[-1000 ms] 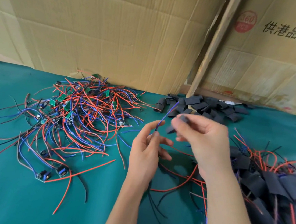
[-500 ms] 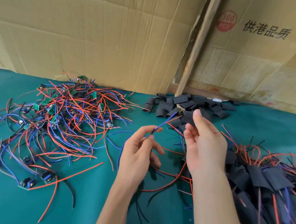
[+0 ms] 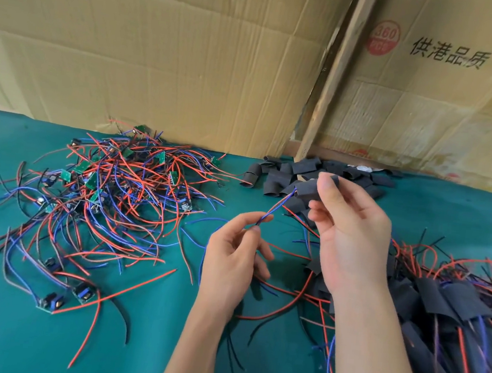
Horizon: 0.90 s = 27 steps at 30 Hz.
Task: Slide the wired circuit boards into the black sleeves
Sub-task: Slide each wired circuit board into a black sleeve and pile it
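Observation:
My right hand (image 3: 348, 227) pinches a black sleeve (image 3: 309, 190) between thumb and fingers, above the green table. My left hand (image 3: 234, 255) pinches a blue and red wire pair (image 3: 275, 209) whose tips reach the sleeve's open left end. The board on those wires is hidden. A tangle of wired circuit boards (image 3: 107, 190) with red, blue and black leads lies at the left. Loose black sleeves (image 3: 282, 176) are heaped at the back centre. Boards in sleeves (image 3: 451, 302) are piled at the right.
Cardboard boxes (image 3: 191, 59) and a leaning wooden strip (image 3: 331, 83) wall off the back of the green table (image 3: 10, 337). Two loose boards with blue parts (image 3: 53, 302) lie near the front left. Stray wires run under my forearms.
My right hand has picked up a black sleeve from the back heap and brought it to the wire tips held by my left hand. The camera has tilted slightly.

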Tool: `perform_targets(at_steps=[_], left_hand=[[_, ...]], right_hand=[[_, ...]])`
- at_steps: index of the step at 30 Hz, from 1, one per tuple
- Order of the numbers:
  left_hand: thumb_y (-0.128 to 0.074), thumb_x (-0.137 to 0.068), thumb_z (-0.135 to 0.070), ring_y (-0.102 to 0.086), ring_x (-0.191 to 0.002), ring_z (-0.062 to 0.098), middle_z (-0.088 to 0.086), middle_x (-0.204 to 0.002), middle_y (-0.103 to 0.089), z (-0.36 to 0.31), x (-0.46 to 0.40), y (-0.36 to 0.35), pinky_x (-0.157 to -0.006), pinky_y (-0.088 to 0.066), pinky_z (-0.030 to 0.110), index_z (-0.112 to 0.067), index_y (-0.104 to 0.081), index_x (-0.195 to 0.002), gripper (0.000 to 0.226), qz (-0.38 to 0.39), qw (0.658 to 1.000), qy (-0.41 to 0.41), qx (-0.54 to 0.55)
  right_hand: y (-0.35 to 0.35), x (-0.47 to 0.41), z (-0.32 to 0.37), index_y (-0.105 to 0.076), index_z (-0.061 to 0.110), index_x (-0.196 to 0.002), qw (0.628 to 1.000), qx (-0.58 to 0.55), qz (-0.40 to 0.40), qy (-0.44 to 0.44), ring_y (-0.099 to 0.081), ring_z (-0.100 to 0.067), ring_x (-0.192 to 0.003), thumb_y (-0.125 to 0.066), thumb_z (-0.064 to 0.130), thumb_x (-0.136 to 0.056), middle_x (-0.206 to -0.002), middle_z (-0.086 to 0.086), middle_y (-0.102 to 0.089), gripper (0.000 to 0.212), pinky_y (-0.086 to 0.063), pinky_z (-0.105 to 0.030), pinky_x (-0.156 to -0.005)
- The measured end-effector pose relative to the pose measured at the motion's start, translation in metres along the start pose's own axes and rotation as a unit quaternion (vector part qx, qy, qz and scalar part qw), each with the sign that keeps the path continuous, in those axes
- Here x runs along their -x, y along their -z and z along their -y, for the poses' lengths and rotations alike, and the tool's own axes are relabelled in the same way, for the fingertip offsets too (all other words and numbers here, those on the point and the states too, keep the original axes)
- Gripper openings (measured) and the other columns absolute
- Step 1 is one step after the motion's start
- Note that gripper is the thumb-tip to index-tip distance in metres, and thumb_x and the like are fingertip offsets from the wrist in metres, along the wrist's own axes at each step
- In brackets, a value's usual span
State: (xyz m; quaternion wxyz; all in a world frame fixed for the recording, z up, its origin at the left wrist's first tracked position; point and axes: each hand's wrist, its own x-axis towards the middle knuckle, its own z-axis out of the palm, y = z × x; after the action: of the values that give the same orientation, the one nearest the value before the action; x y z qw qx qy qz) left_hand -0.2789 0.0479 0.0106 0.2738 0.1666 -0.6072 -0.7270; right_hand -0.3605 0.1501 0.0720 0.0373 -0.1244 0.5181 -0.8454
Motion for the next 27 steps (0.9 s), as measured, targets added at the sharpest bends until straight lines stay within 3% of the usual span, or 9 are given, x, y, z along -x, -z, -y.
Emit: perform_targets(at_steps=[3, 6, 15, 20, 27], left_hand=[[-0.044, -0.101, -0.001, -0.051, -0.039, 0.018, 0.005, -0.06, -0.063, 0.001, -0.001, -0.001, -0.045, -0.044, 0.021, -0.017, -0.071, -0.105, 0.031, -0.003, 1.0, 0.001, -0.006], [-0.044, -0.101, -0.001, -0.05, -0.038, 0.017, 0.005, -0.059, -0.062, 0.002, -0.001, -0.001, -0.044, -0.044, 0.02, -0.015, -0.07, -0.105, 0.03, -0.009, 1.0, 0.001, -0.009], [-0.045, -0.101, -0.001, -0.051, -0.038, 0.017, 0.006, -0.06, -0.063, 0.003, -0.001, -0.001, -0.044, -0.044, 0.021, -0.013, -0.069, -0.104, 0.027, -0.021, 1.0, 0.002, -0.013], [-0.046, -0.102, -0.004, -0.053, -0.04, 0.019, 0.005, -0.063, -0.067, 0.003, -0.001, 0.0, -0.046, -0.046, 0.024, -0.018, -0.069, -0.102, 0.026, -0.025, 1.0, -0.003, -0.014], [-0.044, -0.104, -0.006, -0.054, -0.04, 0.019, 0.006, -0.065, -0.068, 0.003, -0.001, 0.002, -0.046, -0.046, 0.023, -0.019, -0.067, -0.1, 0.027, -0.032, 0.999, -0.002, -0.004]], right_hand=[[0.002, 0.0, 0.003, -0.08, 0.019, -0.08, 0.999, 0.037, 0.012, 0.024, -0.062, -0.013, -0.061, -0.081, 0.018, -0.08, -0.073, 0.003, -0.071, 0.001, -0.05, -0.021, -0.057], [0.002, 0.0, 0.004, -0.078, 0.015, -0.086, 0.997, 0.069, 0.014, 0.044, -0.061, -0.014, -0.061, -0.079, 0.009, -0.085, -0.074, 0.001, -0.072, 0.006, -0.05, -0.021, -0.057], [0.002, -0.001, 0.006, -0.079, 0.016, -0.088, 0.997, 0.047, 0.013, 0.054, -0.06, -0.015, -0.063, -0.081, 0.012, -0.084, -0.075, 0.0, -0.072, 0.005, -0.05, -0.022, -0.058], [0.004, -0.002, 0.001, -0.077, 0.009, -0.092, 0.99, 0.112, 0.014, 0.081, -0.06, -0.014, -0.059, -0.08, 0.009, -0.086, -0.073, -0.001, -0.072, 0.007, -0.05, -0.023, -0.057], [0.018, -0.009, 0.012, -0.076, 0.012, -0.089, 0.99, 0.066, -0.076, 0.094, -0.059, -0.013, -0.059, -0.079, 0.008, -0.087, -0.069, 0.002, -0.07, 0.005, -0.049, -0.021, -0.055]])
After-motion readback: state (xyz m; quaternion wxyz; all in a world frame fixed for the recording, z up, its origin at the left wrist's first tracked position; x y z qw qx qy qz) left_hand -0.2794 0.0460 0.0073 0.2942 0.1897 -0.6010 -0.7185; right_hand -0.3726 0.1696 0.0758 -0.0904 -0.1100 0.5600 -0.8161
